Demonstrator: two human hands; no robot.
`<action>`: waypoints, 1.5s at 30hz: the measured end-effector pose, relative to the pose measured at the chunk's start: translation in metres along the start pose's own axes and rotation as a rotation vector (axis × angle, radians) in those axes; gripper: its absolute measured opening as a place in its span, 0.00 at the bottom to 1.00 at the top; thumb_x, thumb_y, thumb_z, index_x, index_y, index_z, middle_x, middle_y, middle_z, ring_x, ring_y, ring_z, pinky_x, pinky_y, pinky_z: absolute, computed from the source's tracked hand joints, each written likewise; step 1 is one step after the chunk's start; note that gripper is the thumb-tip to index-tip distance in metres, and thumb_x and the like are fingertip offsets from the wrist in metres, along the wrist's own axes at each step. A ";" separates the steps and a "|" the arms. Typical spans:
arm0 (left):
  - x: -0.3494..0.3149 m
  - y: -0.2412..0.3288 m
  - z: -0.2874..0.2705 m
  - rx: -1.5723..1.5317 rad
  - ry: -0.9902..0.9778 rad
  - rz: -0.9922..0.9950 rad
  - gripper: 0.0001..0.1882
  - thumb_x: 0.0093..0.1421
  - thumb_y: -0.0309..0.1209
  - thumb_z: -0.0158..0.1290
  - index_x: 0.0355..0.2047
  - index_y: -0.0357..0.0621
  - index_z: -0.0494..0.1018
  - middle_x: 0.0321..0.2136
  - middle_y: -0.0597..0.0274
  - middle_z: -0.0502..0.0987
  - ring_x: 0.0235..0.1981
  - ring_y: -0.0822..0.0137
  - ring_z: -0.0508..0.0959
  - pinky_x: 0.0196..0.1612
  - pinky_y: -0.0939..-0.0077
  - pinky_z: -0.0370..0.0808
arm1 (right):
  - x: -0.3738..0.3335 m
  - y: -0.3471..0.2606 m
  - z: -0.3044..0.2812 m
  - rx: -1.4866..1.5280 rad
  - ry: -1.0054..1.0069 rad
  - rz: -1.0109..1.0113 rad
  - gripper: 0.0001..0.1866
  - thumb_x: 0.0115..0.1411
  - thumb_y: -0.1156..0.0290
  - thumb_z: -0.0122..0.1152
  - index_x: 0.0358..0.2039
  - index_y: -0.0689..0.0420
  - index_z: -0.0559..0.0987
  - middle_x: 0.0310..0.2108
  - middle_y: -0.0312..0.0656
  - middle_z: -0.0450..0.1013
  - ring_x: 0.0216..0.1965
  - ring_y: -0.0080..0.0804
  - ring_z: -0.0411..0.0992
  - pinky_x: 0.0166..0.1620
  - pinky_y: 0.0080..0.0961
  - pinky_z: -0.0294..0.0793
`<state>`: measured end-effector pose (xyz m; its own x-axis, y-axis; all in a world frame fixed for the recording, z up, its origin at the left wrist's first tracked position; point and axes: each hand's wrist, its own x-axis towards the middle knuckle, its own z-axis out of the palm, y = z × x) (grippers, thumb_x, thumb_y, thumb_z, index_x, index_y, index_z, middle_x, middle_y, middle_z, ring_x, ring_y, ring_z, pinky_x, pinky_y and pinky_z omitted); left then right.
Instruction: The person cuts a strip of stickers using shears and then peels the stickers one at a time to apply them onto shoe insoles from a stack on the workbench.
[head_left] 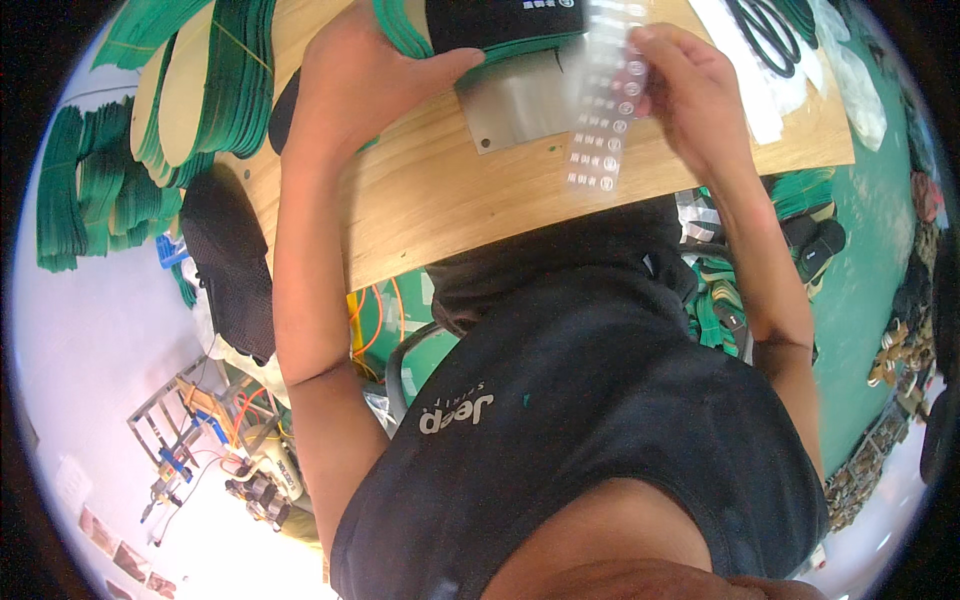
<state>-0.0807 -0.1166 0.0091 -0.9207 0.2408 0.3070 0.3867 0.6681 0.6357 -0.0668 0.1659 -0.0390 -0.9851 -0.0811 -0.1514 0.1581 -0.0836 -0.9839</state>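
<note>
Under my left hand (375, 80) lies a stack of green-edged insoles (398, 28). A black insole (490, 25) with a small white print is on top, next to my stretched thumb, which rests along its near edge. My left fingers are partly cut off by the upper edge of the picture. My right hand (690, 85) pinches a clear strip (600, 130) with a row of white printed marks, slightly blurred. The strip hangs over the table beside the insole and across a flat metal plate (510, 105).
More banded stacks of green and cream insoles (215, 85) stand at the left on the wooden table (400, 215). Black cords (768, 35) lie on white sheeting at the far right. A black mesh chair back (228, 265) is beside my left arm. Further insoles (720, 305) are below the table.
</note>
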 end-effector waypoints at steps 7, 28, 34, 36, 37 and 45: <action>0.000 0.009 -0.008 -0.159 0.095 -0.184 0.21 0.51 0.25 0.57 0.47 0.34 0.76 0.39 0.53 0.82 0.39 0.63 0.81 0.43 0.70 0.76 | 0.017 -0.015 0.005 -0.016 -0.036 0.100 0.12 0.68 0.65 0.58 0.32 0.60 0.80 0.24 0.37 0.77 0.21 0.20 0.73 0.22 0.16 0.71; -0.002 -0.025 -0.008 -0.441 0.349 -0.101 0.15 0.54 0.26 0.53 0.42 0.33 0.77 0.34 0.64 0.79 0.34 0.70 0.77 0.39 0.75 0.74 | 0.023 -0.027 0.022 -0.293 -0.123 0.282 0.14 0.65 0.68 0.59 0.24 0.60 0.79 0.17 0.38 0.74 0.15 0.25 0.73 0.19 0.21 0.72; -0.006 -0.047 -0.015 -0.382 0.317 -0.185 0.19 0.54 0.28 0.59 0.47 0.35 0.76 0.40 0.58 0.81 0.40 0.67 0.79 0.45 0.71 0.75 | 0.026 -0.008 0.008 -0.292 -0.240 0.133 0.16 0.66 0.58 0.63 0.26 0.55 0.78 0.19 0.32 0.75 0.16 0.15 0.71 0.18 0.11 0.66; -0.007 -0.060 -0.012 -0.234 0.362 -0.249 0.17 0.57 0.32 0.60 0.45 0.38 0.78 0.39 0.58 0.82 0.39 0.67 0.79 0.46 0.71 0.75 | 0.024 -0.010 0.013 -0.273 -0.241 0.128 0.17 0.66 0.57 0.62 0.26 0.55 0.78 0.19 0.33 0.75 0.17 0.16 0.71 0.19 0.11 0.67; -0.008 -0.064 -0.011 -0.165 0.319 -0.237 0.17 0.56 0.31 0.61 0.45 0.38 0.78 0.39 0.58 0.82 0.40 0.66 0.79 0.47 0.70 0.75 | 0.022 -0.011 0.015 -0.263 -0.241 0.125 0.17 0.67 0.57 0.62 0.26 0.55 0.78 0.19 0.33 0.75 0.17 0.17 0.72 0.19 0.11 0.67; 0.001 0.017 -0.004 -0.234 -0.078 -0.166 0.28 0.49 0.27 0.67 0.51 0.34 0.74 0.43 0.53 0.81 0.45 0.61 0.80 0.48 0.68 0.76 | 0.019 -0.014 0.017 -0.314 -0.222 0.123 0.19 0.67 0.55 0.61 0.26 0.56 0.77 0.19 0.33 0.75 0.18 0.17 0.72 0.20 0.11 0.68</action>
<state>-0.0744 -0.1076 0.0227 -0.9700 0.2016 0.1355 0.2238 0.5248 0.8213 -0.0870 0.1489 -0.0261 -0.9161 -0.2871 -0.2799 0.2122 0.2450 -0.9460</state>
